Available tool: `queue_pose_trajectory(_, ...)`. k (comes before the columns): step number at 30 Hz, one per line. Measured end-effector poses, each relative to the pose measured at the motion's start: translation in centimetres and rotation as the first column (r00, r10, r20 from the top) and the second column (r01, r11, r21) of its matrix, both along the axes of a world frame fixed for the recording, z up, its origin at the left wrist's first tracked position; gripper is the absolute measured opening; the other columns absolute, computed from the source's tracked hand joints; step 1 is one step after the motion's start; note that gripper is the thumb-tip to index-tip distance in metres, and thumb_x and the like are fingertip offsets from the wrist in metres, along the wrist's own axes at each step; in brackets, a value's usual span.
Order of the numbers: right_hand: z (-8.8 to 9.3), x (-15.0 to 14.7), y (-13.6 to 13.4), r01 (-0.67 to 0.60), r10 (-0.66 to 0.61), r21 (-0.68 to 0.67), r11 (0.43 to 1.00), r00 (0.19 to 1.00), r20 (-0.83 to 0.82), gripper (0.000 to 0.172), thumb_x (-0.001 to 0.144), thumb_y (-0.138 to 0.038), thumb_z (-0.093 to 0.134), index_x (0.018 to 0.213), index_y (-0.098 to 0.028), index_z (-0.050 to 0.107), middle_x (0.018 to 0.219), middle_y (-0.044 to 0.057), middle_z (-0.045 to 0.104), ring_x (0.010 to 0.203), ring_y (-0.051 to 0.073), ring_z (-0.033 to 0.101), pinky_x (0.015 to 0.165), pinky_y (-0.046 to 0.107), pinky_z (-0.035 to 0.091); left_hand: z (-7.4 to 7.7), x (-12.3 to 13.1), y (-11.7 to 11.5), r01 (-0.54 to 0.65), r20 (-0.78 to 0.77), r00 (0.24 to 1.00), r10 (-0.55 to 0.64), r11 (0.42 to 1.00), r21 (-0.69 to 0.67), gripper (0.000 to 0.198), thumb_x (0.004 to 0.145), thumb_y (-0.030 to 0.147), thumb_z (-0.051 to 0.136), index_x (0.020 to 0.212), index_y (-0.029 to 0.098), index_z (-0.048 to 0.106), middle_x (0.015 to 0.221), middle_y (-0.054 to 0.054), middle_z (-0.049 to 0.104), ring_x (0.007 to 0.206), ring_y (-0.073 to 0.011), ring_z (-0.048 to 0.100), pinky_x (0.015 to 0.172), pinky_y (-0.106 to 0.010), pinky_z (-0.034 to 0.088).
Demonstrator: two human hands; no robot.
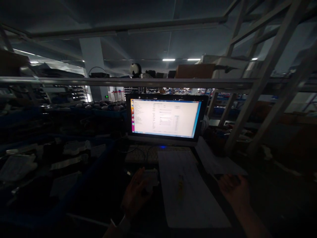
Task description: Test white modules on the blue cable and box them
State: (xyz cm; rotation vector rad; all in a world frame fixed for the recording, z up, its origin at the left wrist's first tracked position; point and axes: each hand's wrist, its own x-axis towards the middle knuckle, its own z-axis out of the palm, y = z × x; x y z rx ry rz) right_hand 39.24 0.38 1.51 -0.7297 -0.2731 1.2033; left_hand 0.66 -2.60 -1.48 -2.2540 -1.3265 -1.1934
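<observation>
My left hand (pixel 135 191) is closed around a small pale rectangular device (pixel 150 178), low in the middle of the head view. To its right, a large white sheet (pixel 190 205) lies on the dark desk, with a small yellow object (pixel 180 186) on it. My right hand (pixel 234 189) is at the lower edge of a second paper (pixel 220 164); its fingers are curled, and the dim light hides whether they grip the paper. Behind the sheet stands a lit monitor (pixel 164 119) showing a window with text and fields.
At the left is a blue bin (pixel 90 177) with several pale pieces inside. A keyboard (pixel 141 153) lies under the monitor, partly beneath the sheet. Above the monitor runs a shelf (pixel 153 82) carrying a cardboard box (pixel 195 71). Metal frame posts (pixel 262 72) slant at the right.
</observation>
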Motion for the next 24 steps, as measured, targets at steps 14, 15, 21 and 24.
queue_pose_trajectory(14, -0.7, 0.5, 0.5, -0.021, 0.021, 0.04, 0.999, 1.0, -0.002, 0.025, 0.076, -0.039, 0.05, 0.06, -0.022, 0.041, 0.039, -0.008, 0.034, 0.03, 0.007, 0.033, 0.031, 0.02, 0.029, 3.9, -5.0, 2.1, -0.632, -0.196, 0.715, 0.671, 0.5, -0.592, 0.056, 0.077, 0.064, 0.037, 0.086, 0.015, 0.063, 0.095, -0.015, 0.064, 0.093, -0.0307, 0.059, 0.077, -0.04, 0.043)
queue_pose_trajectory(15, -0.7, 0.4, 0.5, -0.023, 0.022, 0.042, 0.999, 1.0, 0.004, 0.025, 0.076, -0.038, 0.05, 0.06, -0.022, 0.041, 0.039, -0.008, 0.034, 0.031, 0.007, 0.033, 0.031, 0.02, 0.029, 4.0, -5.0, 2.3, -0.629, -0.215, 0.715, 0.665, 0.477, -0.614, 0.059, 0.076, 0.066, 0.037, 0.089, 0.015, 0.063, 0.098, -0.016, 0.063, 0.096, -0.0314, 0.058, 0.078, -0.04, 0.042)
queue_pose_trajectory(21, 0.3, -0.3, 0.1, 0.006, -0.004, 0.024, 1.0, 0.996, -0.086, 0.024, 0.077, -0.034, 0.046, 0.058, -0.021, 0.041, 0.037, -0.007, 0.033, 0.029, 0.007, 0.031, 0.029, 0.02, 0.026, 3.7, -4.5, 3.7, -0.59, -0.173, 0.714, 0.678, 0.45, -0.67, 0.063, 0.07, 0.067, 0.046, 0.102, 0.015, 0.062, 0.108, -0.018, 0.061, 0.103, -0.0327, 0.056, 0.082, -0.042, 0.042)
queue_pose_trajectory(24, 0.6, -0.6, 0.0, 0.006, -0.003, 0.029, 1.0, 0.996, -0.092, 0.024, 0.077, -0.035, 0.046, 0.058, -0.021, 0.042, 0.037, -0.007, 0.034, 0.029, 0.007, 0.031, 0.029, 0.019, 0.025, 3.3, -4.6, 4.5, -0.548, -0.116, 0.73, 0.673, 0.476, -0.688, 0.055, 0.067, 0.066, 0.05, 0.092, 0.019, 0.067, 0.102, -0.015, 0.064, 0.101, -0.0336, 0.058, 0.081, -0.043, 0.043)
